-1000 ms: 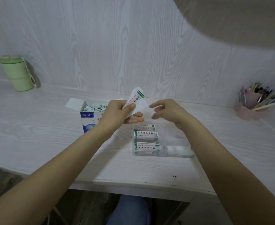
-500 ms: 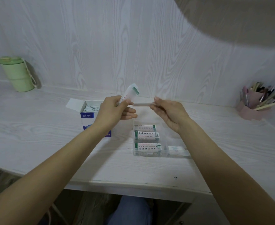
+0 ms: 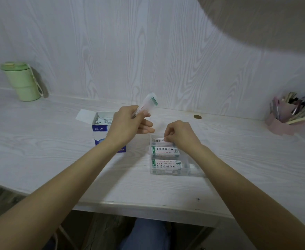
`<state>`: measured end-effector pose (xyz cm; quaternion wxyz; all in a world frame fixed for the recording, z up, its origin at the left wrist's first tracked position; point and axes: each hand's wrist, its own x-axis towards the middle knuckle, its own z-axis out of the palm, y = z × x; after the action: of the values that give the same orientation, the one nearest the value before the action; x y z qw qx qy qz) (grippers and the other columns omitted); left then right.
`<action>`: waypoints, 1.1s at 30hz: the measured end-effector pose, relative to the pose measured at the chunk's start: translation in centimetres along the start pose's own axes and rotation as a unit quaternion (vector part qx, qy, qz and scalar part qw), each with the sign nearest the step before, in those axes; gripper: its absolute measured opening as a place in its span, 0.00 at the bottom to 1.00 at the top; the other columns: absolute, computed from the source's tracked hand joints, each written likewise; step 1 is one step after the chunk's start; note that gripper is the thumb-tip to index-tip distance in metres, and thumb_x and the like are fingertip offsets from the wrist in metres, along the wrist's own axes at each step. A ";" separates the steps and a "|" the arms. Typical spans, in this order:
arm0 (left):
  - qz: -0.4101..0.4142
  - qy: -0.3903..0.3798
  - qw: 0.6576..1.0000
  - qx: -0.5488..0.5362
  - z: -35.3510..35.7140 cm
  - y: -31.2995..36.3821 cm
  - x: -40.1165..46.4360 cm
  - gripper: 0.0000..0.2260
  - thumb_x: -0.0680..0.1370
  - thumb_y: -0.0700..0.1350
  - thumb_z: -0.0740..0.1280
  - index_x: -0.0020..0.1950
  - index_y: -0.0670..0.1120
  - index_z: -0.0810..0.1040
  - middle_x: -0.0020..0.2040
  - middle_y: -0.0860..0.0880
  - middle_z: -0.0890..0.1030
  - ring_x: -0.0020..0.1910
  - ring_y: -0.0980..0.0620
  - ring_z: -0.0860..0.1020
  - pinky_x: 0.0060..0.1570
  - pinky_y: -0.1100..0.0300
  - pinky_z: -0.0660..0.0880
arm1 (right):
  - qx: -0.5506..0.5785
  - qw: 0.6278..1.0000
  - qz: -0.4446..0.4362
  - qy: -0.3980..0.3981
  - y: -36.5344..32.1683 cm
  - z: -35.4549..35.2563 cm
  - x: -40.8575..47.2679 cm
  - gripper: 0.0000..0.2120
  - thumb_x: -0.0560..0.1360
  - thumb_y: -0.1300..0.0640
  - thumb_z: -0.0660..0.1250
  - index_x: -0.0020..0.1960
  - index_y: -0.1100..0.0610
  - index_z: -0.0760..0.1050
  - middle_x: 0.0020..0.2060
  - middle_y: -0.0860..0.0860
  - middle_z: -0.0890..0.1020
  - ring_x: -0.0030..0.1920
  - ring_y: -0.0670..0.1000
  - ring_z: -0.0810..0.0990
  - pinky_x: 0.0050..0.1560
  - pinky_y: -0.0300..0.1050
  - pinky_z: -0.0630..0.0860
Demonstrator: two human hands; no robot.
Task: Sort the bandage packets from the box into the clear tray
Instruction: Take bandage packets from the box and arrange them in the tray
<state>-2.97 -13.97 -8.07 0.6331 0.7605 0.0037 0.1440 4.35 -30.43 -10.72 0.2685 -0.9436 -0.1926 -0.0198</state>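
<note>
**Meanwhile, one packet went down as the spare stack waited**

Meanwhile we kept our left hand (image 3: 128, 123) raised over the desk (image 3: 40, 150), just to the right of the open box (image 3: 104, 131) and back from the clear tray (image 3: 187, 171). We judged that it sat there so the next packets stayed within easy reach of the other hand. Thumb and forefinger pinched a small stack of bandage packets (image 3: 149, 103) near its lower end. The stack tilted up and to the right, and its green-printed tip stood clear above the knuckles. The other three fingers lay loosely extended and held nothing.

Our right hand (image 3: 181, 135) was low over the far compartment of the tray. Its fingers were curled and its fingertips (image 3: 166, 138) nipped the right end of a single packet (image 3: 158, 140). That packet lay nearly flat at the compartment's mouth, printed side up, and we could not tell whether it already rested on the tray. The grip was narrow, only as wide as the packet's thin edge.

The two nearer compartments each held a filled row of packets (image 3: 166, 150). More packets showed inside the box. We judged the sorting well advanced but not done. A green cup (image 3: 22, 82) stood far left and a pen holder (image 3: 285, 121) far right, both well apart from the work.
</note>
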 end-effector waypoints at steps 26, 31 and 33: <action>-0.025 -0.048 0.998 -0.019 0.0 -0.6 0.2 0.13 0.83 0.42 0.57 0.48 0.36 0.78 0.39 0.40 0.83 0.37 0.47 0.84 0.34 0.63 0.80 | 0.522 0.848 0.055 0.067 -0.7 -1.7 -1.9 0.03 0.74 0.67 0.69 0.44 0.60 0.77 0.31 0.51 0.80 0.32 0.45 0.77 0.37 0.34 0.76; -0.024 -0.030 0.999 -0.007 0.3 -0.8 0.3 0.13 0.83 0.42 0.57 0.47 0.39 0.79 0.39 0.40 0.84 0.37 0.46 0.84 0.36 0.61 0.81 | 0.497 0.866 0.055 0.025 -0.3 -1.4 -1.9 0.04 0.76 0.67 0.65 0.44 0.61 0.75 0.34 0.54 0.77 0.31 0.45 0.76 0.35 0.34 0.76; -0.014 -0.033 0.999 0.008 0.8 -0.9 0.3 0.13 0.82 0.42 0.57 0.48 0.38 0.79 0.39 0.41 0.84 0.37 0.46 0.84 0.35 0.62 0.80 | 0.491 0.868 0.074 0.015 -0.3 -1.2 -1.7 0.04 0.76 0.66 0.65 0.44 0.60 0.75 0.37 0.56 0.79 0.33 0.47 0.76 0.34 0.35 0.76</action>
<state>-2.37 -14.47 -9.05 0.6289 0.7697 -0.0048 0.1101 2.72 -31.45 -9.83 0.7005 -0.7013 -0.1035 0.0827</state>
